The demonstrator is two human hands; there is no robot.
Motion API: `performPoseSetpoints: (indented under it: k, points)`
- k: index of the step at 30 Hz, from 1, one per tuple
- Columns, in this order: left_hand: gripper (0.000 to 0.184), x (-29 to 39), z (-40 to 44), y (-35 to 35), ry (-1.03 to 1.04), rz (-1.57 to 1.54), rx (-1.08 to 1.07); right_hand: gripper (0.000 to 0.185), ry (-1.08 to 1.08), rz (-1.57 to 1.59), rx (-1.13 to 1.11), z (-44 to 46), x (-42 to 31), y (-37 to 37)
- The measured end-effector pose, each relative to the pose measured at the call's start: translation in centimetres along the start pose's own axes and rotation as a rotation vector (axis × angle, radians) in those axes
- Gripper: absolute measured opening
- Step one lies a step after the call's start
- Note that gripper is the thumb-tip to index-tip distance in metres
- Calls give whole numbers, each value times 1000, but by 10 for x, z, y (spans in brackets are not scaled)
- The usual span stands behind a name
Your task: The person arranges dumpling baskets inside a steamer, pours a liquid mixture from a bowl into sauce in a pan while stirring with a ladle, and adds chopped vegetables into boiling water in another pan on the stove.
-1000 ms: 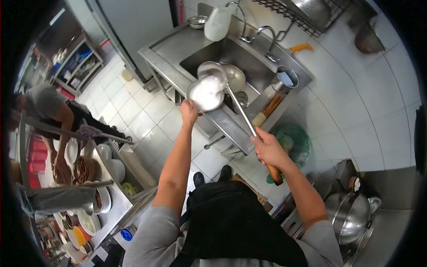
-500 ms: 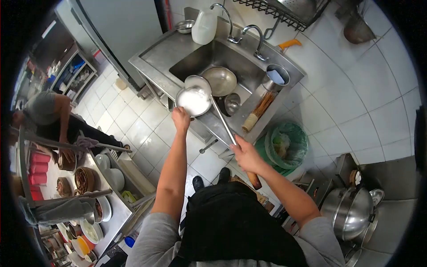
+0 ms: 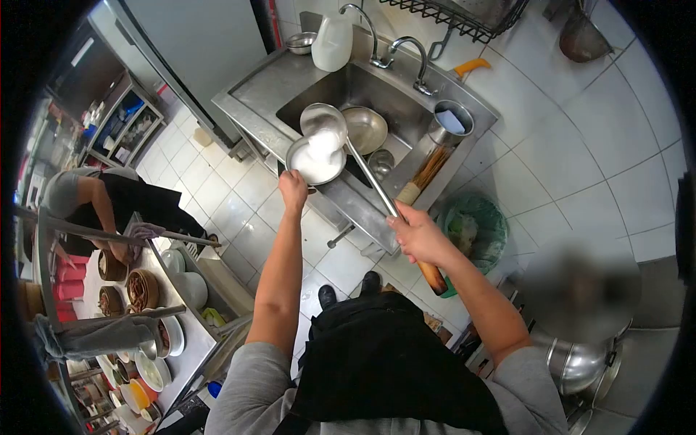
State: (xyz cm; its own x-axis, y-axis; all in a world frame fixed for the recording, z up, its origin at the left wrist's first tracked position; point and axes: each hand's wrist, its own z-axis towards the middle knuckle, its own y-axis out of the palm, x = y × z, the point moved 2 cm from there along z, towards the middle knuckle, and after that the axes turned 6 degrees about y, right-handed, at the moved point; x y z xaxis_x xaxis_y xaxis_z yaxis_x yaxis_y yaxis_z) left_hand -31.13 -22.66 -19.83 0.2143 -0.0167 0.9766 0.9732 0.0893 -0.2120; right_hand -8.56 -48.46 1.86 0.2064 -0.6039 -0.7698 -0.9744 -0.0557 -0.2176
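Observation:
My left hand is closed at the near rim of a small metal pot, where a short dark handle shows. The pot holds something white and stands at the sink's front edge. In my right hand is the long shaft of a ladle, just above its scorched wooden end. The ladle's bowl tilts over the pot, and white, foamy-looking liquid runs from it into the pot. Behind the shaft, a round metal pan lies in the sink. A smaller shiny metal bowl or ladle head sits beside it.
Right of the basin are a bamboo brush and a metal container holding a blue sponge. A white jug stands by the taps. Below is a green-lined bin. Left, a co-worker bends over a food-laden counter.
The ladle's bowl has risen and tipped, and white liquid now pours from it. My right hand has shifted slightly right. The co-worker has bent further over the counter.

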Motion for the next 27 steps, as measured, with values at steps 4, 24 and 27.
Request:
performPoseSetpoints:
  k: [4, 24, 27]
  points:
    - [35, 0, -2, 3, -16, -54, 44, 55, -428, -419, 312, 33, 41, 0]
    - [36, -24, 55, -2, 260, 243, -72, 17, 95, 627, -153, 16, 13, 40]
    - [35, -37, 73, 1, 290, 233, -122, 21, 67, 517, -64, 2, -9, 42]
